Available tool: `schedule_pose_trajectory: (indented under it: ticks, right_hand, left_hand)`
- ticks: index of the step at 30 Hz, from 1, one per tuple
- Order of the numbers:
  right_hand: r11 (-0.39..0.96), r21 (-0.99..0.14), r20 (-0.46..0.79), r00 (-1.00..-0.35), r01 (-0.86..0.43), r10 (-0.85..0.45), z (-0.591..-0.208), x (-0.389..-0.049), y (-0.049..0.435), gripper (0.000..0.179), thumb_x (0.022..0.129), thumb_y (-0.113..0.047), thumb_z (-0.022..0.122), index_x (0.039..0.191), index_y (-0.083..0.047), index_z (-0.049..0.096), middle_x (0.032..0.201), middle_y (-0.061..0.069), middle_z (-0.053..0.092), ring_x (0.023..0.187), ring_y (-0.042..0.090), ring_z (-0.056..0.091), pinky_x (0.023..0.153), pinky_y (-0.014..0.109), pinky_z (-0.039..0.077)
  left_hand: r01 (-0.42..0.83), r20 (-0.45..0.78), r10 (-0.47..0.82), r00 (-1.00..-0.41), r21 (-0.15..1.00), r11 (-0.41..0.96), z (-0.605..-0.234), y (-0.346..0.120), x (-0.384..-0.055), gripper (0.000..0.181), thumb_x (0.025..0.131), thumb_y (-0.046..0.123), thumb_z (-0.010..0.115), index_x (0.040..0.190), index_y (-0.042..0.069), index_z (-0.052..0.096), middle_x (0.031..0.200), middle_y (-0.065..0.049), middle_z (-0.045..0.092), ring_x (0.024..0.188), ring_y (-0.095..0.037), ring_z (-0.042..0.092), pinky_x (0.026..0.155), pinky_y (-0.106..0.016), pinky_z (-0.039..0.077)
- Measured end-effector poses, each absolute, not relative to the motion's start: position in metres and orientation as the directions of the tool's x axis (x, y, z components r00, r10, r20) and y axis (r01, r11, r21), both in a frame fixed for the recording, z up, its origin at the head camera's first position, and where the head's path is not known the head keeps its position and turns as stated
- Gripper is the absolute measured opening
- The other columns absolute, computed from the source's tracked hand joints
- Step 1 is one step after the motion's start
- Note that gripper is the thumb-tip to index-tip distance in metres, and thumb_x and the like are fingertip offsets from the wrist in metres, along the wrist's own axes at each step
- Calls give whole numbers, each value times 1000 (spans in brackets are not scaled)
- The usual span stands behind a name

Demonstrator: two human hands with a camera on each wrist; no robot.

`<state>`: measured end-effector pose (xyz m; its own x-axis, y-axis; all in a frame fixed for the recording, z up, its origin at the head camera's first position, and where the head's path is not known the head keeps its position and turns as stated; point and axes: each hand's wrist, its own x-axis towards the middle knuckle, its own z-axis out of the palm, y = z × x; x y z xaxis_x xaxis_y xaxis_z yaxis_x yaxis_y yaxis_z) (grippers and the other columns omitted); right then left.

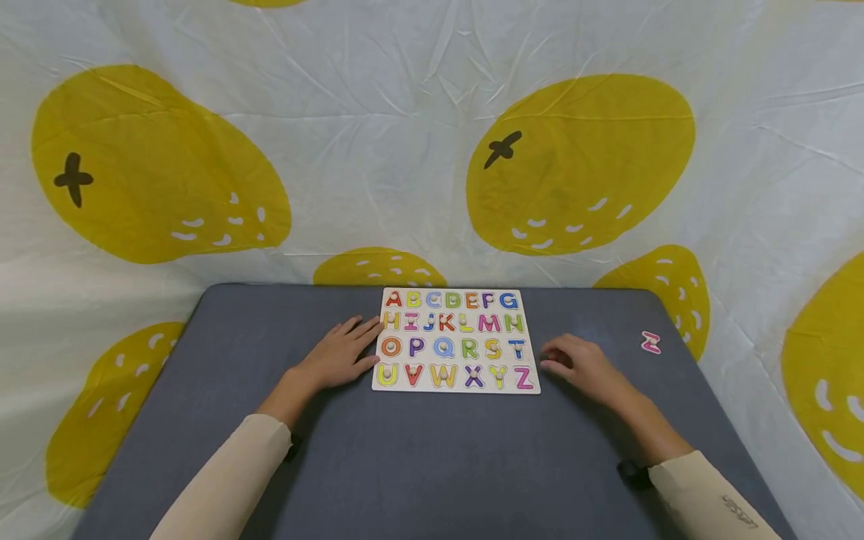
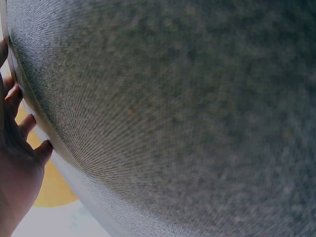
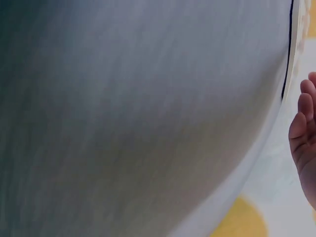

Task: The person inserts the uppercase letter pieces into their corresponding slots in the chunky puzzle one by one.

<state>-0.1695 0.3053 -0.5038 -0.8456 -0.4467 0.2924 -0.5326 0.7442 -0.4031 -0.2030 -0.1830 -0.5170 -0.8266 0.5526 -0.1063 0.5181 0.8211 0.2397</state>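
A white alphabet puzzle board (image 1: pixel 454 387) lies flat on the dark table in the head view, with colourful letter pieces that have small knobs. At its lower right corner a pink Z recess (image 1: pixel 523 378) shows no knob. My left hand (image 1: pixel 340 356) has its fingers spread, with the fingertips at the board's left edge. Just off the right edge, my right hand (image 1: pixel 582 367) hovers with loosely bent fingers and nothing visible in it. A loose pink letter Z piece (image 1: pixel 651 343) lies farther right, apart from the hand. Both wrist views catch only part of each hand.
The dark grey table (image 1: pixel 432 465) has rounded far corners. Behind it hangs a white cloth (image 1: pixel 378 172) with large yellow fruit prints. Dark bands sit on both wrists, by the light sleeves (image 1: pixel 226 476).
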Motion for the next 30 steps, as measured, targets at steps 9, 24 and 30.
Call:
schedule_pose_trajectory:
  ticks: [9, 24, 30]
  right_hand:
    - [855, -379, 228, -932, -353, -283, -497, -175, 376, 30, 87, -6, 82, 114, 2, 72, 102, 16, 70, 87, 31, 68, 75, 49, 56]
    - [912, -365, 220, -969, -188, -112, -512, -188, 458, 31, 87, -3, 80, 113, 10, 68, 96, 30, 65, 83, 44, 63, 71, 53, 49]
    - [920, -365, 178, -980, -145, -84, -513, -188, 467, 23, 90, -3, 76, 107, 12, 70, 88, 25, 66, 82, 39, 57, 68, 44, 44]
  left_hand:
    - [516, -114, 551, -826, 239, 823, -515, -183, -203, 72, 106, 49, 52, 165, 17, 28, 171, -4, 29, 158, -38, 23, 124, -63, 24]
    - [512, -111, 548, -829, 242, 824, -516, -182, -203, 72, 106, 50, 52, 165, 18, 27, 171, -4, 29, 158, -38, 23, 124, -63, 24]
    - [510, -118, 545, -830, 239, 827, -515, -182, -203, 72, 106, 50, 52, 165, 18, 27, 171, -4, 28, 158, -38, 23, 124, -63, 24]
